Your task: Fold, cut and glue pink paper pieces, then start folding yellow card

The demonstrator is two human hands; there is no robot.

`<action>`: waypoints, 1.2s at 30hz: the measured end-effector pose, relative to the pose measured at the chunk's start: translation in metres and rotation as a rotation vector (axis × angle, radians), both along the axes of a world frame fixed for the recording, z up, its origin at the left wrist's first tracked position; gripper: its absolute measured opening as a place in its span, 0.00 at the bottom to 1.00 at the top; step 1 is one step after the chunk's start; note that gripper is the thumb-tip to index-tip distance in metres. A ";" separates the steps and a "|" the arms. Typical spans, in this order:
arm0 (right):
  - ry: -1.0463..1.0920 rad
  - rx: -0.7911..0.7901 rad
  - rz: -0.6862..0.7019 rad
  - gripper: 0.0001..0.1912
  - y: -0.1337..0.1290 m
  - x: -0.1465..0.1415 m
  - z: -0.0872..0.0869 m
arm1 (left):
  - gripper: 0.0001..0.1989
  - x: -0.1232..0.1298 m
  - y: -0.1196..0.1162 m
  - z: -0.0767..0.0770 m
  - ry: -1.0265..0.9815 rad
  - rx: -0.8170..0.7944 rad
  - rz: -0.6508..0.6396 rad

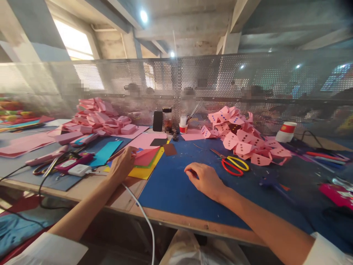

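My left hand (122, 163) is closed at the left edge of a stack of coloured sheets, its fingers pinching a reddish-pink sheet (147, 156). Beneath that sheet lie a green one and a larger yellow sheet (140, 172). Over the blue mat (171, 187) my right hand (205, 178) is curled, thumb and forefinger brought together. Whether anything small sits between those fingertips is hidden. Scissors (233, 165) with one red and one yellow handle loop lie just beyond the right hand. A brown square piece (170, 149) rests near the stack.
Folded pink pieces with dark square marks (245, 136) are heaped at the right back, plain pink boxes (99, 117) at the left back. A glue gun (275, 184) lies right. A white cable (146, 217) hangs over the front edge. Paper cups and a jar (167, 119) stand behind.
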State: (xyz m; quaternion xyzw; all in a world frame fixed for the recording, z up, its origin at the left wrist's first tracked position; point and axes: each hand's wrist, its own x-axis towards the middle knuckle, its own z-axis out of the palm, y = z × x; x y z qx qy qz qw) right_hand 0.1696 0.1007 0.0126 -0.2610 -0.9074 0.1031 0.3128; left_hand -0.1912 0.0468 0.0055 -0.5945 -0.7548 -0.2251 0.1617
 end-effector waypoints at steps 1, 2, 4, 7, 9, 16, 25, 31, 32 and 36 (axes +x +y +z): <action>0.014 0.005 0.026 0.06 -0.004 -0.005 0.004 | 0.15 0.000 0.000 0.000 0.001 -0.008 -0.003; 0.010 0.020 0.063 0.06 -0.007 -0.012 0.009 | 0.15 0.000 0.000 -0.001 0.002 -0.018 -0.009; -0.038 0.077 0.131 0.05 -0.013 -0.029 0.020 | 0.14 0.001 0.000 -0.002 0.001 -0.039 -0.023; -0.133 0.171 0.200 0.05 -0.013 -0.066 0.033 | 0.14 0.002 0.001 -0.003 -0.016 -0.061 -0.019; -0.184 0.227 0.215 0.06 -0.006 -0.094 0.035 | 0.16 0.001 0.001 -0.004 -0.027 -0.069 -0.018; -0.320 0.271 0.188 0.17 0.035 -0.165 0.012 | 0.20 -0.004 0.000 -0.007 -0.056 -0.069 -0.041; -0.308 0.376 0.222 0.11 0.039 -0.172 0.013 | 0.16 -0.009 -0.003 -0.008 -0.132 -0.062 -0.133; -0.215 0.374 0.162 0.12 0.044 -0.175 0.015 | 0.13 0.001 -0.010 0.003 -0.141 -0.064 -0.179; -0.203 0.370 0.156 0.12 0.044 -0.174 0.016 | 0.13 0.000 -0.010 0.003 -0.135 -0.060 -0.173; -0.148 0.325 0.170 0.09 0.035 -0.170 0.022 | 0.14 -0.005 -0.007 0.001 -0.124 -0.015 -0.127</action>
